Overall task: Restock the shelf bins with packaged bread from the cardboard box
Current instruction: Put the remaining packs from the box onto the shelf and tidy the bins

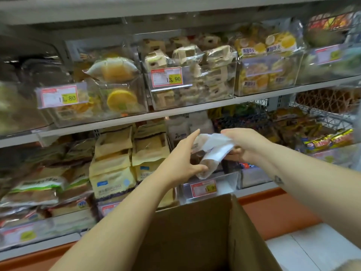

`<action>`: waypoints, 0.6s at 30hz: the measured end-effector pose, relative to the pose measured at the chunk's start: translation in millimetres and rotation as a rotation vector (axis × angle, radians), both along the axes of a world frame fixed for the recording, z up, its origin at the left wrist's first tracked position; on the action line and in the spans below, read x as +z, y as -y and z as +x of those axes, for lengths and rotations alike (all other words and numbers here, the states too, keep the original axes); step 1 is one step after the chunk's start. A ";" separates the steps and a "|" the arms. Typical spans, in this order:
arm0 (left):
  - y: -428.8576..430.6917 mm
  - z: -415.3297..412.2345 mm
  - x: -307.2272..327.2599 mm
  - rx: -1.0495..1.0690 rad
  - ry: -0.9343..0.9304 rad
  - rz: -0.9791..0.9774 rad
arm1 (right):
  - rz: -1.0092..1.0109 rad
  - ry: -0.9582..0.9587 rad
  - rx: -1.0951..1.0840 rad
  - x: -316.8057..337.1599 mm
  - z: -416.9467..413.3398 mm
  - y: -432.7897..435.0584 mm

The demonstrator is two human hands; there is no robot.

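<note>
Above 1 cardboard box [195, 231]: left hand [183, 161], right hand [244, 143] both grip 1 bread packet [213, 151].

Views: one, head. Mount: worn on the person's head, close behind and above the grip. Facing: forward and down, wide-angle, shelf edges bowing toward the frame borders. Centre of frame: left hand [181, 163] and right hand [244, 145], both holding one bread pack [212, 151]. Directly beyond the grip: clear shelf bin [226, 182]. Above the grip, farther off: upper bins [193, 90], blurred. Below the grip, nearest the lens: cardboard box [195, 231]; forearms enter from the lower corners.
</note>
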State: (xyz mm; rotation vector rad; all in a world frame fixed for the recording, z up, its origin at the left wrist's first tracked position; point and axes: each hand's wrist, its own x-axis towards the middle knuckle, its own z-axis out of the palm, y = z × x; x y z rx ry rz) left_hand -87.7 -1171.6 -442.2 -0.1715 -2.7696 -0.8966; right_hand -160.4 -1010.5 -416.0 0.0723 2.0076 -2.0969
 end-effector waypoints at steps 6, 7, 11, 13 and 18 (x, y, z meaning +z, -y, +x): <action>21.2 -13.8 -27.3 0.113 -0.006 0.150 | -0.099 0.203 0.209 -33.1 -17.9 32.2; 24.3 -15.1 -31.4 0.149 -0.033 0.154 | -0.101 0.190 0.247 -41.9 -20.0 36.0; 33.4 -17.6 -41.3 0.184 -0.095 0.026 | 0.081 0.010 0.270 -73.7 -30.0 47.4; 33.6 -18.5 -43.9 0.208 -0.112 -0.111 | 0.380 -0.215 0.329 -86.2 -34.2 45.3; 31.5 -27.9 -46.7 0.244 -0.153 -0.207 | 0.556 -0.478 0.367 -104.8 -43.7 49.2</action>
